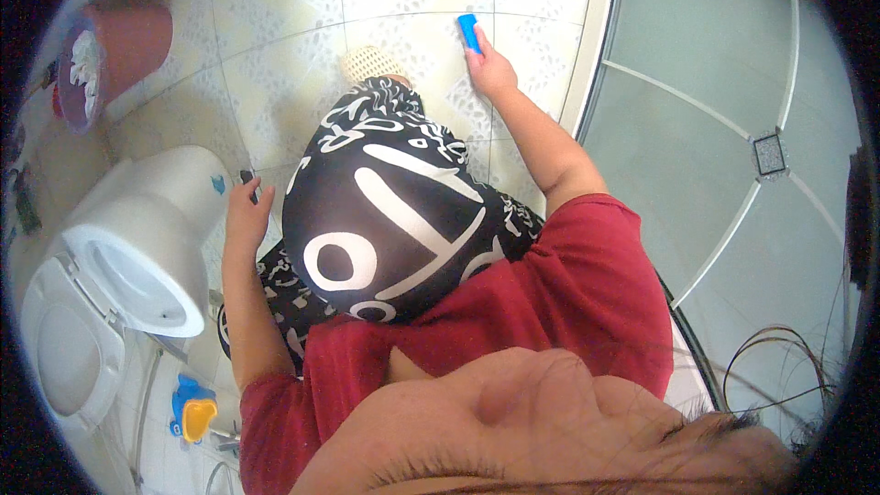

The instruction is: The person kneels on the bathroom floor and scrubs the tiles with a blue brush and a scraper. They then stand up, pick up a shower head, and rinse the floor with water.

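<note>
My right hand (493, 73) reaches forward over the tiled floor (412, 34), closed on a small blue object (468, 30) that juts out past the fingers; its exact kind is unclear. On the other side, my left hand (249, 213) is beside my leg, near the toilet (155, 268). A slim dark object (246, 177) shows at its fingertips, too small to name, and whether the fingers grip it is unclear. Black trousers with white patterns (405, 206) cover my bent legs between the hands. One foot wears a pale yellow perforated slipper (364, 63).
The toilet's lid (69, 357) is up at the left. Beyond it lies or leans a pink and purple bin (134, 34) with white crumpled paper (85, 72). A blue and yellow child's urinal (194, 412) is at the lower left. A framed frosted-glass door (694, 20) stands close on the right.
</note>
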